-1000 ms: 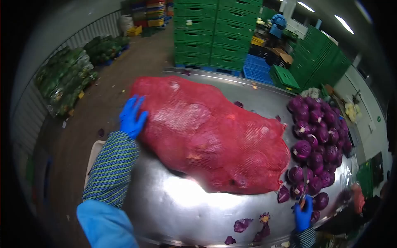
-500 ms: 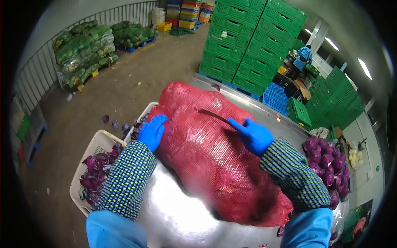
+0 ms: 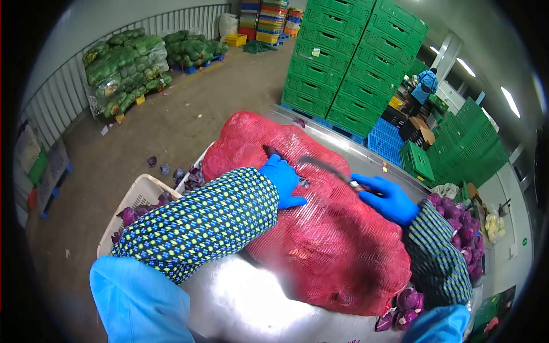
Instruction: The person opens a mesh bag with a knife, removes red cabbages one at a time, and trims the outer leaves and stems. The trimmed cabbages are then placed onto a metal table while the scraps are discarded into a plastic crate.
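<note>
Brought the left hand (image 3: 281,182) inward onto the red mesh bag (image 3: 323,228) beneath its bent fingers, in a hold impossible to tell, with the knife (image 3: 326,166) clasped in the right hand (image 3: 392,201) and pointed near those fingers, likely risking a cut from any slip.

A left hand (image 3: 281,180) and right hand (image 3: 392,200), both gloved bright blue, at a crimson mesh sack (image 3: 337,240); the left sleeve (image 3: 200,223) carries blue and yellow-green spots on black. Deep-purple cabbages (image 3: 466,231) lie right of the sack, a cream basket (image 3: 136,191) left of it, green crates (image 3: 326,71) beyond it.
</note>
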### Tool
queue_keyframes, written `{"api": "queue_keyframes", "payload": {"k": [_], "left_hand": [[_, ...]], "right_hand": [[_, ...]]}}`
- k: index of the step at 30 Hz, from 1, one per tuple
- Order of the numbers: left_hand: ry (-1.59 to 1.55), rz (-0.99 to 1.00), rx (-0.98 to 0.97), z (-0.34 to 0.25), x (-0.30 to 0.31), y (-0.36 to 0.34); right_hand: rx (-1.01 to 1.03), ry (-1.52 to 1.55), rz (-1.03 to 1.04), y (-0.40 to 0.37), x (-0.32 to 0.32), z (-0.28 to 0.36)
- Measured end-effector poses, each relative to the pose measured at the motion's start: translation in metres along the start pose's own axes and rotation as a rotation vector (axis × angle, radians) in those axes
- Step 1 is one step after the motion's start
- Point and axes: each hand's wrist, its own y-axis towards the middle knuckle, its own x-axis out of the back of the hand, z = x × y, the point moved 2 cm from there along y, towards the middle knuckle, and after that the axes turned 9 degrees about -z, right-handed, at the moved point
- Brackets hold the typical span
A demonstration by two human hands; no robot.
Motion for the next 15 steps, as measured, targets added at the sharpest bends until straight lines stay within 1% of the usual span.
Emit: {"api": "queue_keyframes", "payload": {"k": [1,2,3,4,5,6,7,8,9,10,11,12,13,15], "left_hand": [[0.021,0.208,0.025,-0.004,0.008,0.005],[-0.111,0.108,0.087,-0.001,0.007,0.004],[-0.094,0.117,0.079,-0.003,0.006,-0.001],[-0.16,0.037,0.149,-0.006,0.006,-0.007],[-0.229,-0.035,0.221,-0.01,0.003,-0.018],[-0.227,-0.295,0.171,-0.013,0.0,-0.029],[-0.215,-0.271,0.169,-0.011,-0.006,-0.032],[-0.186,-0.295,0.185,-0.013,-0.008,-0.034],[-0.152,-0.33,0.206,-0.016,-0.005,-0.035],[-0.129,-0.273,0.263,-0.024,-0.001,-0.031],[-0.112,-0.268,0.256,-0.025,-0.001,-0.032],[-0.143,-0.327,0.242,-0.025,-0.005,-0.034],[-0.178,-0.383,0.224,-0.027,-0.006,-0.035],[-0.144,-0.377,0.198,-0.031,-0.001,-0.036]], "right_hand": [[-0.017,0.065,0.055,0.015,-0.009,-0.007],[-0.013,0.08,0.045,0.028,-0.012,-0.007],[-0.158,0.1,0.141,0.04,-0.017,-0.009],[-0.306,0.122,0.239,0.044,-0.017,-0.015],[-0.309,0.146,0.233,0.041,-0.014,-0.024],[-0.306,0.237,0.159,0.037,-0.007,-0.035],[-0.307,0.33,0.089,0.031,-0.003,-0.045],[-0.339,0.37,0.012,0.02,0.008,-0.05],[-0.332,0.376,0.019,0.014,0.015,-0.055],[-0.226,0.325,0.021,0.007,0.018,-0.057],[-0.123,0.274,0.015,0.002,0.02,-0.057],[-0.019,0.103,0.061,0.003,0.015,-0.048],[-0.02,0.119,0.043,0.01,0.007,-0.044],[0.1,-0.14,0.206,0.026,-0.015,-0.048]]}}
